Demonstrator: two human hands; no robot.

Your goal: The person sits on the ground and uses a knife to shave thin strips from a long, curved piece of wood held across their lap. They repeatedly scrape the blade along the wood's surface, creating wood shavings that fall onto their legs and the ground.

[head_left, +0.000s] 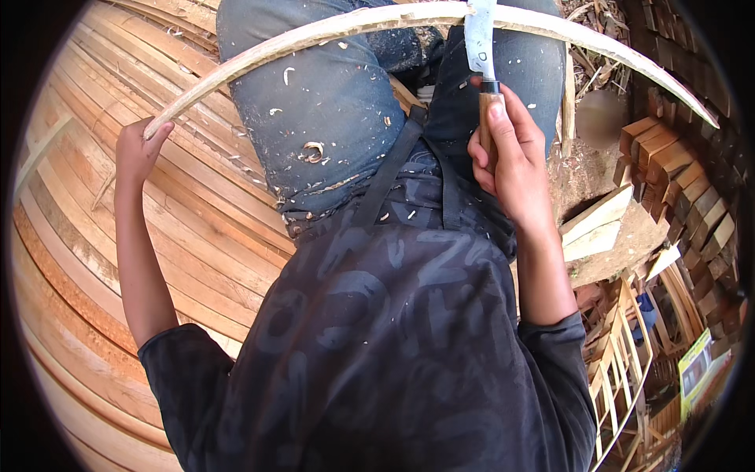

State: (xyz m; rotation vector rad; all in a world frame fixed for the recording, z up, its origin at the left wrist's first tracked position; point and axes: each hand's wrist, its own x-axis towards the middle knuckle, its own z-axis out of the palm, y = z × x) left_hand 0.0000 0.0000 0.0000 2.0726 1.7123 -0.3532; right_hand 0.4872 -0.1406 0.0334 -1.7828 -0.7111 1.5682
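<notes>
A long, pale wooden strip (pixel 307 33) runs across above my knees, looking curved in this wide picture. My left hand (pixel 140 152) is closed around its left end, thumb along the wood. My right hand (pixel 513 153) grips the brown wooden handle of a knife (pixel 479 43), thumb laid along the handle. The grey blade points away from me and crosses the strip over my right thigh. Whether its edge bites into the wood cannot be made out, and the blade's tip is cut off by the top of the picture.
Long sawn boards (pixel 197 204) lie side by side on the left. Curled shavings (pixel 314 149) cling to my jeans (pixel 307 102). Stacked wood blocks (pixel 668 161) stand at the right, with a slatted wooden frame (pixel 621 354) nearer me. A loose offcut (pixel 598 224) lies beside my right forearm.
</notes>
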